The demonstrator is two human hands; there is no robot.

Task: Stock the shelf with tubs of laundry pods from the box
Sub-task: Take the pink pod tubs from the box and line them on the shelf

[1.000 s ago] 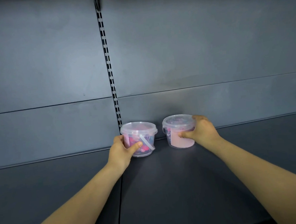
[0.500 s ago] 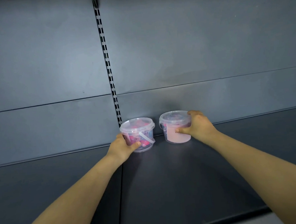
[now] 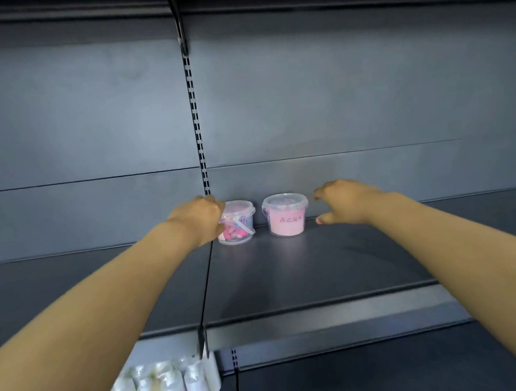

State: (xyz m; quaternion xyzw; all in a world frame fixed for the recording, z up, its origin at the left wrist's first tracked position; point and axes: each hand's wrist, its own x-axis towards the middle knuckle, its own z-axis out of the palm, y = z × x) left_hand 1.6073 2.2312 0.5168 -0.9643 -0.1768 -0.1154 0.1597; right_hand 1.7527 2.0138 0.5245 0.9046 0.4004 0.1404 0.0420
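Both tubs sit at the shelf (image 3: 314, 267) back. My left hand (image 3: 200, 220) overlaps left tub (image 3: 240, 223) from 9 o'clock, grip unclear. My right hand (image 3: 345, 202) is spread, off right tub (image 3: 285, 216), at its 3 o'clock.

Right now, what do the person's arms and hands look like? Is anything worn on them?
The left forearm and right forearm are bare; no sleeve shows. The left hand and the right hand wear no gloves. No watch, bracelet or ring shows, though the picture is blurred.
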